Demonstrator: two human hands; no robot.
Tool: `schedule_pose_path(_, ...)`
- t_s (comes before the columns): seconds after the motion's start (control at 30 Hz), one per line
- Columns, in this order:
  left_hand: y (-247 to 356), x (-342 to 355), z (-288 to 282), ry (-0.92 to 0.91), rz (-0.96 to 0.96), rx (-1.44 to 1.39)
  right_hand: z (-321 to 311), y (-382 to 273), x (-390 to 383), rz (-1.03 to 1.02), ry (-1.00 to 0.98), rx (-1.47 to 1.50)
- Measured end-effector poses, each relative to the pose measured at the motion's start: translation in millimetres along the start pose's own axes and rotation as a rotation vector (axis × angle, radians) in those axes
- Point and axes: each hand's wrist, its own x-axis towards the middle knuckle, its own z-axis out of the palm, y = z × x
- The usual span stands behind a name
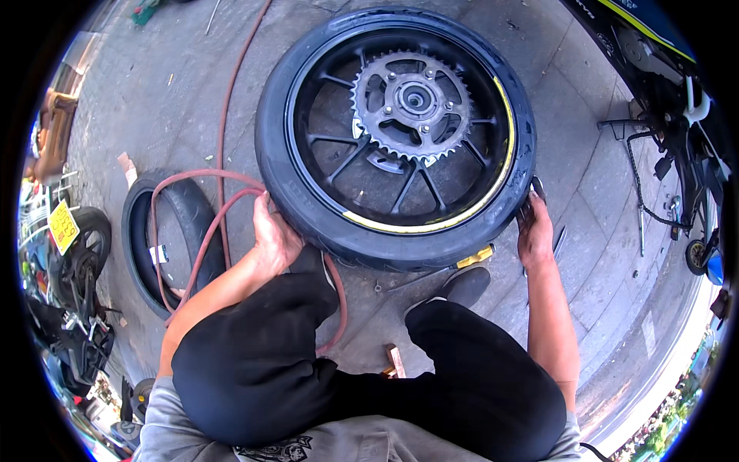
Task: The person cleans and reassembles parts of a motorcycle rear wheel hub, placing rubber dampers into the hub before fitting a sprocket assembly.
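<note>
A motorcycle wheel lies flat on its side in front of my knees, its black tyre (304,212) mounted on a dark spoked rim with a yellow stripe. A toothed sprocket (416,98) faces up at its hub. My left hand (277,237) is closed on the tyre's near-left edge, thumb up, with its fingers mostly hidden underneath. At the near-right edge, my right hand (536,231) is closed against the tyre, its fingers partly hidden. A small dark piece by its fingertips is too unclear to name. Below the tyre lies a screwdriver with a yellow handle (475,256).
A reddish hose (223,123) loops along the left, over a loose tyre (198,208). A motorcycle (697,131) stands at the right, with tools (675,212) near it. Another motorcycle (91,239) is at the far left. My shoe (466,286) rests on the paving near the screwdriver.
</note>
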Motion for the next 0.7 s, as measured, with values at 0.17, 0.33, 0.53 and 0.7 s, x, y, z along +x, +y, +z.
schedule_pose_path(0.17,-4,10,-23,0.004,-0.199,0.162,23,-3,10,-0.077,0.142,-0.460)
schedule_pose_path(0.33,54,-23,-1,0.151,0.003,0.754,49,-57,16,-0.493,0.046,-1.192)
schedule_pose_path(0.53,89,42,170,-0.003,0.619,1.445,156,-107,81,-0.294,-0.314,-1.338)
schedule_pose_path(0.7,45,128,202,0.137,0.947,1.548,199,-78,114,-0.459,-0.311,-1.239)
